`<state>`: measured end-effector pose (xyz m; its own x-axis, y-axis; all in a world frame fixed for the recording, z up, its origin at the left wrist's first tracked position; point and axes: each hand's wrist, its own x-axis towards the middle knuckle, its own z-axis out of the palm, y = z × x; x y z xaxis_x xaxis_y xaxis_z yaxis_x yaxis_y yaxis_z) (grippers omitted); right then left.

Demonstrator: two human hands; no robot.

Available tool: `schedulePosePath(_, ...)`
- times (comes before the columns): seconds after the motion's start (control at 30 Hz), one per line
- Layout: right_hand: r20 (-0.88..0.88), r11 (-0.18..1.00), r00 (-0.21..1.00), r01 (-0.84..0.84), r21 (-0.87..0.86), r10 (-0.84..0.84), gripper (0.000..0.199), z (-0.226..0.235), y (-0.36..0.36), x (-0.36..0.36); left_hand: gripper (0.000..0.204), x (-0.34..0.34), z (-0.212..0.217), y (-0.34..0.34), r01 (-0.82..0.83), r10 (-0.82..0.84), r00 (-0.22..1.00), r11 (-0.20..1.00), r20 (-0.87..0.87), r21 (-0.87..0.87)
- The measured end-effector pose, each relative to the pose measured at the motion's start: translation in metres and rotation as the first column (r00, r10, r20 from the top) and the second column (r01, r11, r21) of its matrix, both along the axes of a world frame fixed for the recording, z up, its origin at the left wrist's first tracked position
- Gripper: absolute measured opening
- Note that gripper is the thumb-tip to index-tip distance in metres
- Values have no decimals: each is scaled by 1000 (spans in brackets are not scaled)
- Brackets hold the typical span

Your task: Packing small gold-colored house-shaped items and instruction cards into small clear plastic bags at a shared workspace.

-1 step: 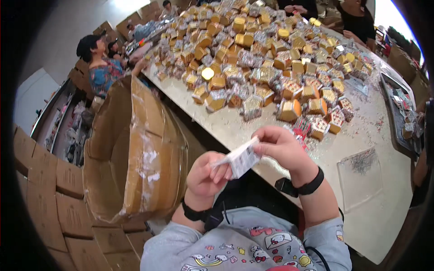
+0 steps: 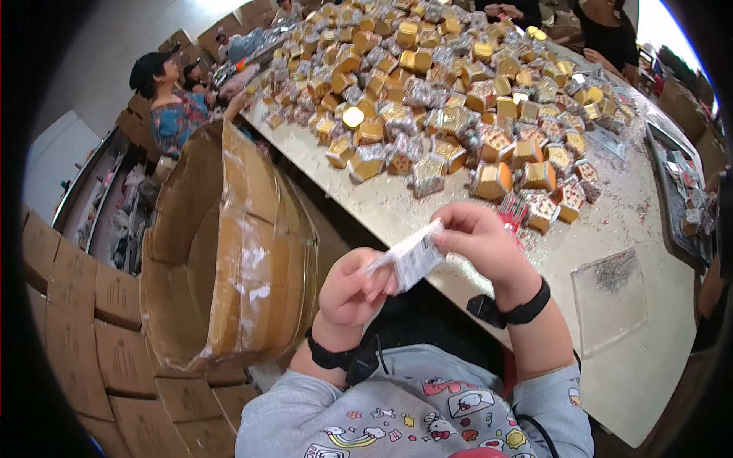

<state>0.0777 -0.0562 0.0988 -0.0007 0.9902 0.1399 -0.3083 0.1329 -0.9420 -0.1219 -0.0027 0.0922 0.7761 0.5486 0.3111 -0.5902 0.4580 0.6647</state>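
A small stack of white printed labels (image 2: 418, 263) spans the gap between my two hands, above the near table edge. My left hand (image 2: 347, 294) is closed on its lower left end, with the fingertips partly behind the stack. My right hand (image 2: 489, 248) pinches the upper right corner between thumb and fingers. Just beyond my right hand lie a red package with green stripes (image 2: 513, 212) and several small glittery house-shaped ornaments (image 2: 492, 182) with gold bases. These belong to a large heap of gold and silver houses (image 2: 408, 99) spread across the table.
A tall open cardboard carton (image 2: 256, 267) stands at my left against the table (image 2: 611, 382). Closed brown boxes (image 2: 126, 359) are stacked beyond it. On the right lie a clear flat sheet with glitter (image 2: 611, 301) and a dark tray (image 2: 664, 175). A co-worker (image 2: 172, 107) is at the far left.
My hands and the labels have shifted very slightly up and to the right. The grip of both hands stays the same.
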Motion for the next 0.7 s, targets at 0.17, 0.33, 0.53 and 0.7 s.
schedulePosePath(0.17, -33, 999, 999, 38, 2, -38, 10, -9, 9, 7, 39, 5, -5, -6, -261, 289, 952, 938, -100, 228)
schedulePosePath(0.33, -33, 1000, 999, -16, -19, 16, 11, -12, 9, -2, 56, -3, 5, -6, 6, 6, 997, 987, 77, -163)
schedulePosePath(0.53, -14, 991, 994, -109, -84, 108, 14, -18, 10, -10, 66, -4, 5, -2, 307, -309, 948, 951, 76, 35)
schedulePosePath(0.7, 450, 997, 891, 30, 65, -56, 43, -5, 4, -15, 64, -3, 6, 0, 284, -285, 916, 958, 281, 45)
